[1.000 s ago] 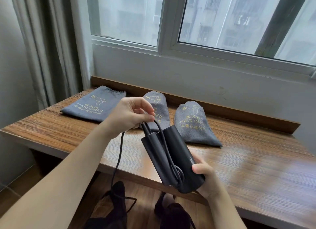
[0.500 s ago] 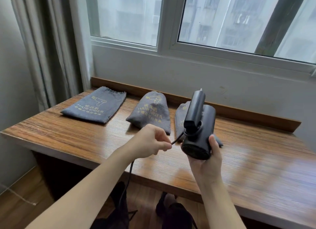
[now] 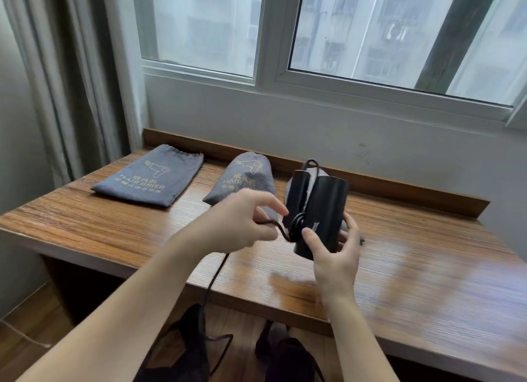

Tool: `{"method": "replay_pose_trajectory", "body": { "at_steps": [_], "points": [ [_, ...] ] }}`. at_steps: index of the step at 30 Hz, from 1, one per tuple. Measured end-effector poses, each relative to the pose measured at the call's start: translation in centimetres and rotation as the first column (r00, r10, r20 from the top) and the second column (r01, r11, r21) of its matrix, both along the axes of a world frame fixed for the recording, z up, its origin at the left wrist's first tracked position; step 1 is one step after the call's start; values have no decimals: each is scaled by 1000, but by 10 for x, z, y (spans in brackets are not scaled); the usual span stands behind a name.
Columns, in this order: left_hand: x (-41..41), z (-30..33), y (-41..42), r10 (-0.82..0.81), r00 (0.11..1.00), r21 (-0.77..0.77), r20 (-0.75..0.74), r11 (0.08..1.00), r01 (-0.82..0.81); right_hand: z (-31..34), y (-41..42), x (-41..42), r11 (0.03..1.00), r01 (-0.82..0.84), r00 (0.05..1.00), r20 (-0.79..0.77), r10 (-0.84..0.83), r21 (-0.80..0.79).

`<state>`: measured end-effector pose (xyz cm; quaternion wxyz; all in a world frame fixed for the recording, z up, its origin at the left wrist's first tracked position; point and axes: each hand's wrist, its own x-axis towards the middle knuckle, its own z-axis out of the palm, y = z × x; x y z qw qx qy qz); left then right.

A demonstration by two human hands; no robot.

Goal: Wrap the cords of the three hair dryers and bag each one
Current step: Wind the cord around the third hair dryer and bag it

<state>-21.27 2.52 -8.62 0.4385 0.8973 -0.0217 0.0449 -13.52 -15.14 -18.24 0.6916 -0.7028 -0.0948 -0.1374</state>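
The right hand (image 3: 333, 256) grips a black hair dryer (image 3: 322, 210) by its lower end, thumb on the front, fingers curled round the back, holding it upright above the wooden table (image 3: 413, 267). Several loops of black cord (image 3: 296, 224) lie round the dryer's body, and one loop sticks up above its top. The left hand (image 3: 242, 224) pinches the cord just left of the dryer, forefinger stretched toward the body; from there the cord hangs down past the table's front edge.

Behind the hands lie three grey bags. The flat bag (image 3: 148, 176) at the left is well apart from the rest. The middle bag (image 3: 245, 176) bulges, and the left hand covers its near end. The third bag (image 3: 315, 174) is almost wholly hidden behind the dryer. A curtain (image 3: 71, 82) hangs at the left beside the window (image 3: 342, 39).
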Motion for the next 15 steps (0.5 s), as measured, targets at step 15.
{"method": "replay_pose_trajectory", "body": {
  "at_steps": [15],
  "points": [
    [-15, 18, 55, 137, 968, -21, 211, 991, -135, 50, -27, 1, 645, -740, 673, -243, 699, -192]
  ]
}}
